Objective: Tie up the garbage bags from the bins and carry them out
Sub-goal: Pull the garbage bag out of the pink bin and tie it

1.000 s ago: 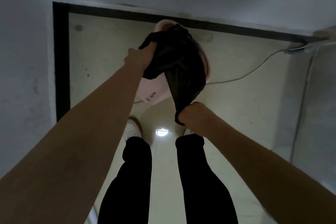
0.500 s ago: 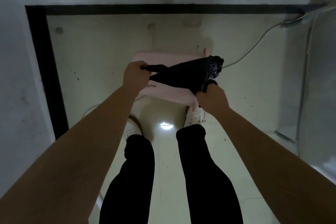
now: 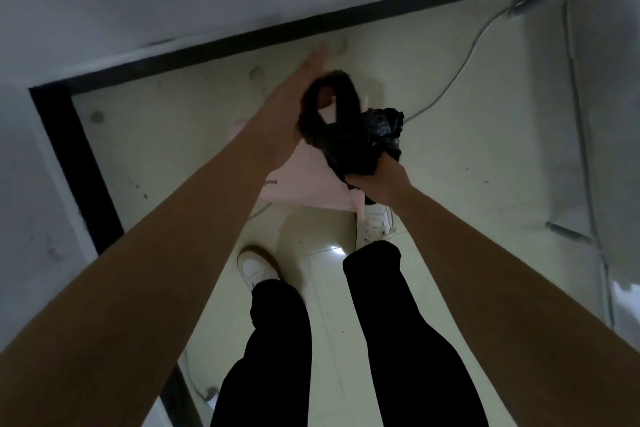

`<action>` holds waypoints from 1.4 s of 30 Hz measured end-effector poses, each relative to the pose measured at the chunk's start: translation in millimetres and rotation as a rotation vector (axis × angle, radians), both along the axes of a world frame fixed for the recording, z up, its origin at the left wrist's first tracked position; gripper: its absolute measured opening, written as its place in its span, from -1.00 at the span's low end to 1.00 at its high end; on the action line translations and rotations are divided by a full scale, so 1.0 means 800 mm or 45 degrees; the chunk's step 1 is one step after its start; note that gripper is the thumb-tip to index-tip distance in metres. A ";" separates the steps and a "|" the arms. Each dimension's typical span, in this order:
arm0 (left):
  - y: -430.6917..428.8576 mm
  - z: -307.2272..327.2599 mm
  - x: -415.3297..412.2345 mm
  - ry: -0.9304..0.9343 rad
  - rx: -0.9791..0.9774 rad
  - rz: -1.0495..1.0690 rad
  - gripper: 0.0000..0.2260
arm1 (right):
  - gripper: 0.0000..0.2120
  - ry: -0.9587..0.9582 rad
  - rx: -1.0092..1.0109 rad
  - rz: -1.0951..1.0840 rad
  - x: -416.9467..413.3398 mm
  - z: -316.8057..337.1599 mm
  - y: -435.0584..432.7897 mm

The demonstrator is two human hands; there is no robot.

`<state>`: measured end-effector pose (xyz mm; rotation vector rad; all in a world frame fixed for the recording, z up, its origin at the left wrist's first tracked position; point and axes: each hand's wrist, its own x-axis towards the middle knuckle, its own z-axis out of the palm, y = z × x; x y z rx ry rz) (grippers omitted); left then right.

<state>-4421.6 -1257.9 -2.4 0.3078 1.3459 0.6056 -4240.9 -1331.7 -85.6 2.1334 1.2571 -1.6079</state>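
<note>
Garbage bag (image 3: 360, 142) hangs bunched above the pink bin (image 3: 304, 187), mid-floor. I see my right hand (image 3: 379, 184) gripping its near end; my left hand (image 3: 284, 114), fingers stretched straight, touches its twisted far loop.

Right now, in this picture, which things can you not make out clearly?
All head view.
1. Left hand: motion blur; the garbage bag loop hides its thumb, grip unclear.
2. Pink bin inside: covered by bag and left hand.
3. Bin label: too small.
4. Right hand fingertips: curled into the bag.
</note>
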 end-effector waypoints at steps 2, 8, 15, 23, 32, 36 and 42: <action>0.007 -0.023 0.008 0.302 -0.116 0.093 -0.63 | -0.46 0.010 0.015 0.031 0.003 -0.006 -0.004; 0.016 -0.054 0.032 0.410 -0.297 -0.096 -0.70 | -0.64 0.096 0.245 0.153 0.004 -0.005 -0.027; 0.006 -0.034 -0.038 0.703 -0.234 -0.080 -0.61 | -0.69 0.074 0.656 0.741 -0.029 0.038 -0.030; -0.048 -0.027 -0.181 0.472 -0.188 0.302 -0.91 | -0.69 0.313 1.052 0.919 -0.095 0.054 0.015; -0.115 -0.036 -0.238 0.340 -0.186 0.495 -0.67 | -0.76 0.395 1.193 1.116 -0.151 0.055 0.009; -0.109 -0.052 -0.228 0.551 -0.198 0.599 -0.67 | -0.76 0.305 0.904 0.698 -0.169 0.045 0.026; -0.118 -0.048 -0.225 0.688 -0.338 0.584 -0.74 | -0.83 0.512 0.362 -0.327 -0.191 0.068 0.052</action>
